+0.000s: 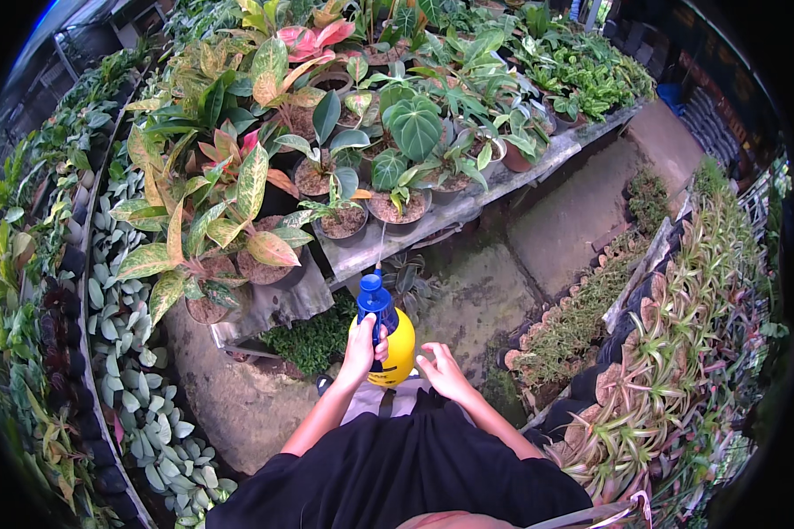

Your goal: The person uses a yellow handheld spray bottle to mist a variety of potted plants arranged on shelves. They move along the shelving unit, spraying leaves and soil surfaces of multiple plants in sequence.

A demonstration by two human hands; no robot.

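The left hand [362, 348] is clenched around the blue pump head of a yellow sprayer [390, 339], held upright in front of the body, below the bench [538, 167] of potted plants [344, 216]. The right hand [443, 370] is released, fingers spread, just beside the sprayer's lower right side, not gripping anything.

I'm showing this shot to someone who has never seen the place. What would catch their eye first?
Likely the yellow sprayer at centre, its blue top gripped by the left hand, the right hand open beside it. Next, the pink and speckled potted plants crowding the bench above.
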